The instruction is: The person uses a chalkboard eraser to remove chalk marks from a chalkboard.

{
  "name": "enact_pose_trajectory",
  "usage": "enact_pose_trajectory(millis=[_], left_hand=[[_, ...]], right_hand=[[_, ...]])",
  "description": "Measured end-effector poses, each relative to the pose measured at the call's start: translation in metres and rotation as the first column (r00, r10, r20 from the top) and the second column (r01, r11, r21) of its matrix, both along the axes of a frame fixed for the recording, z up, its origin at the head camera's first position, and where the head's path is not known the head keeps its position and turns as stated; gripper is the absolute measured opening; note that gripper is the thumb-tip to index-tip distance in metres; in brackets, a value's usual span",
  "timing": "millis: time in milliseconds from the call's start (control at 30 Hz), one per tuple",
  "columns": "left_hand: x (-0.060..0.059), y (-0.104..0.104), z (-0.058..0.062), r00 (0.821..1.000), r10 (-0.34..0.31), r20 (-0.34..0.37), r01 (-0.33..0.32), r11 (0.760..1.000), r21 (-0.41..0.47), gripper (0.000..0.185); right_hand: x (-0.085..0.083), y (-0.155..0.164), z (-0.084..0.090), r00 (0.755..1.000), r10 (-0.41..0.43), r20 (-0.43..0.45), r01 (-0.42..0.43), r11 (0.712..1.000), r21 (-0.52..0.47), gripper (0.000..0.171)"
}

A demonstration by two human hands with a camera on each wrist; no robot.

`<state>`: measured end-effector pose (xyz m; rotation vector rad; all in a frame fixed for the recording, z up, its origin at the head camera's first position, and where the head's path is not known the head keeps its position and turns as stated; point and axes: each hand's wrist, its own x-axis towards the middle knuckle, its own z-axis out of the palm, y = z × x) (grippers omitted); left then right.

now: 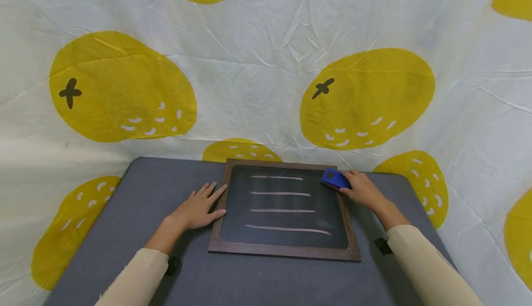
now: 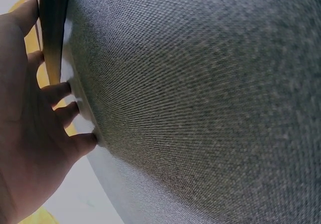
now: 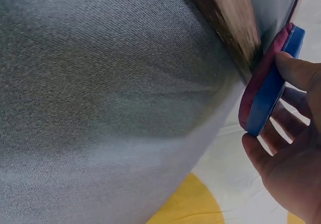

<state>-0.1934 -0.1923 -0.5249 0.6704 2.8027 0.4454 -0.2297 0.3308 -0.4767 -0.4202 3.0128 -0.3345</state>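
Note:
A small chalkboard point(image 1: 287, 209) in a dark wooden frame lies on the grey table point(image 1: 137, 190), with several chalk lines across it. My right hand point(image 1: 362, 189) grips a blue eraser point(image 1: 335, 179) at the board's top right corner; the right wrist view shows its red felt face point(image 3: 261, 81) against the frame point(image 3: 225, 18). My left hand point(image 1: 198, 209) lies flat on the table with straight fingers, its fingertips touching the frame's left edge. In the left wrist view the left hand point(image 2: 35, 133) rests on the grey cloth beside the frame point(image 2: 52, 18).
A white cloth with large yellow fruit prints point(image 1: 357, 98) hangs behind and around the table. The table's grey surface point(image 1: 266, 278) extends in front of the board toward me.

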Motion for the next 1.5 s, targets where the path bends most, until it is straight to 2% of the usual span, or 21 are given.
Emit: enact_pose_trajectory(millis=[367,867,1367,1500], left_hand=[[0.004,0.002,-0.002,1.0,-0.014,0.019,0.014,1.0,0.002,0.08],[0.005,0.003,-0.002,1.0,-0.011,0.015,0.01,1.0,0.012,0.079],[0.002,0.001,0.001,1.0,-0.008,0.014,0.008,1.0,0.012,0.08],[0.001,0.0,0.002,1.0,-0.006,0.008,0.006,1.0,0.012,0.08]], right_hand=[[-0.005,-0.008,-0.006,0.997,0.076,0.031,-0.075,0.997,-0.011,0.058],[-0.015,-0.02,-0.009,0.99,0.139,0.017,-0.138,0.99,-0.042,0.055],[-0.028,-0.053,-0.008,0.986,0.159,0.039,-0.158,0.987,-0.041,0.056],[-0.033,-0.063,-0.008,0.982,0.189,0.018,-0.187,0.981,-0.049,0.056]])
